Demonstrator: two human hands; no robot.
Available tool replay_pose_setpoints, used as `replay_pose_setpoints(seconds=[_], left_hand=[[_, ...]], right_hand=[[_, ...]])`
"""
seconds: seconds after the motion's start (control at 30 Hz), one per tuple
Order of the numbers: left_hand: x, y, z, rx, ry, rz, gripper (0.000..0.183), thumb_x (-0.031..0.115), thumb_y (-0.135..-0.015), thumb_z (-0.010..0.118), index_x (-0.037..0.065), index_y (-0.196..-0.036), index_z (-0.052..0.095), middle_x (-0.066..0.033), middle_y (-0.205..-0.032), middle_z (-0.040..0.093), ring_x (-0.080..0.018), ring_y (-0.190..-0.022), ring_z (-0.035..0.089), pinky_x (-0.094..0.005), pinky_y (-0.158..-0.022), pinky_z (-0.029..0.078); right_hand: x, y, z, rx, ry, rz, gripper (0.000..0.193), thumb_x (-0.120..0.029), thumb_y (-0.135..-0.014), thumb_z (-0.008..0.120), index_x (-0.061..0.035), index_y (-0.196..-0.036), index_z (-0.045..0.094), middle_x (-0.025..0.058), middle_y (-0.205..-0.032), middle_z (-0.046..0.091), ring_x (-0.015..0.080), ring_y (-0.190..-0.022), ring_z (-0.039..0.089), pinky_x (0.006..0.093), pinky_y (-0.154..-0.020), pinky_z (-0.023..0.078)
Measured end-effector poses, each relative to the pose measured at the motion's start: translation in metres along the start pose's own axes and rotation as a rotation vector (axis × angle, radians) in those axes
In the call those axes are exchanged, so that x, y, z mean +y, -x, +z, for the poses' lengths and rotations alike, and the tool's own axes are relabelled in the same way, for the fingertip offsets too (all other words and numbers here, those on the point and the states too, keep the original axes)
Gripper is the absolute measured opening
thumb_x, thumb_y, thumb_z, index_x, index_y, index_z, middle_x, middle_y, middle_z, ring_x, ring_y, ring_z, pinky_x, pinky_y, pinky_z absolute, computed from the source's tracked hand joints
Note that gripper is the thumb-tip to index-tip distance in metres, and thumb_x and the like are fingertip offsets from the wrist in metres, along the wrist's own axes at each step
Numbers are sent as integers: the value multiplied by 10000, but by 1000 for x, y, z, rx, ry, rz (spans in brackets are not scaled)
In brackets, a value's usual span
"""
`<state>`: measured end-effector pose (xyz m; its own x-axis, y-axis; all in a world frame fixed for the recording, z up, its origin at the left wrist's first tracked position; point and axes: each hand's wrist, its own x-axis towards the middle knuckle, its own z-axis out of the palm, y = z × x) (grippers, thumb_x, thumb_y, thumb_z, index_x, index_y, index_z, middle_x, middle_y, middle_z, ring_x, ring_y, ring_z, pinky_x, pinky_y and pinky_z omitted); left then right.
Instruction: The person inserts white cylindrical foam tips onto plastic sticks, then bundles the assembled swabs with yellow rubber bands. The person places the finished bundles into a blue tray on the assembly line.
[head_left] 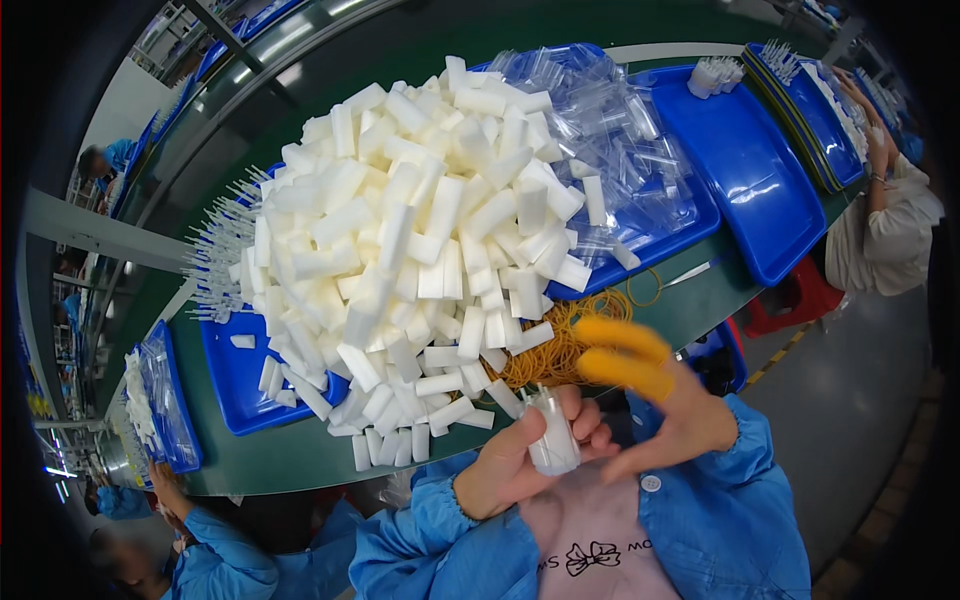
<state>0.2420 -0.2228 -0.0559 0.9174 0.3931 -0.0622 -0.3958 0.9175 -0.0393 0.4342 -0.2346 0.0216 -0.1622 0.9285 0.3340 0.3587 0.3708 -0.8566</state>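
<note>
My left hand [500, 468] is wrapped round a short clear plastic cup [554, 440] with white material inside and thin prongs at its top. Apart from it, to the right, my right hand [685, 412] has its fingers spread, somewhat blurred, and I see nothing in it. Yellow covers [628, 368] sit on two of its fingers. Just beyond both hands, yellow rubber bands [590, 312] lie in a tangle on the green table [290, 478]. A large heap of white foam blocks [400, 225] rises behind them, some spilling toward the table's front edge.
Clear plastic pieces [635, 150] fill a blue tray [708, 215] at the back. Another blue tray [745, 165] at right carries a white cluster [715, 76]. White pronged parts [222, 255] stand at left above a blue tray [232, 385]. Co-workers sit at both sides.
</note>
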Motion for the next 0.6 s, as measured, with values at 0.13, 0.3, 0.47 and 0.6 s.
replay_pose_setpoints(seconds=[0.13, 0.3, 0.47, 0.6], left_hand=[[10, 9, 12, 108, -91, 5, 672, 422, -809, 681, 96, -1315, 382, -55, -907, 485, -235, -897, 532, -389, -827, 475], [15, 0, 28, 89, -275, -88, 662, 268, -789, 717, 99, -1327, 370, -50, -843, 484, -202, -764, 545, -335, -641, 467], [15, -1, 32, 202, -446, -108, 651, 132, -767, 700, 87, -1326, 370, -57, -799, 496, -194, -676, 544, -314, -590, 458], [17, -2, 35, 270, -609, -55, 752, 56, -731, 724, 86, -1367, 323, -79, -853, 546, -168, -717, 564, -297, -631, 473]], right_hand=[[24, 17, -35, 234, 110, 331, 331, -97, -703, 726, -34, -1020, 654, 99, -1075, 639, 260, -1011, 595, 358, -876, 445], [64, 25, -33, 204, 792, 242, 162, -115, -682, 726, -84, -838, 692, 62, -835, 620, 269, -817, 548, 375, -723, 404], [75, 26, -22, 339, 791, 164, 109, -117, -728, 698, -61, -803, 644, 73, -837, 581, 276, -821, 513, 388, -762, 375], [60, 25, -24, 457, 401, 239, 105, -96, -762, 673, -50, -841, 620, 106, -968, 590, 278, -912, 527, 384, -833, 388]])
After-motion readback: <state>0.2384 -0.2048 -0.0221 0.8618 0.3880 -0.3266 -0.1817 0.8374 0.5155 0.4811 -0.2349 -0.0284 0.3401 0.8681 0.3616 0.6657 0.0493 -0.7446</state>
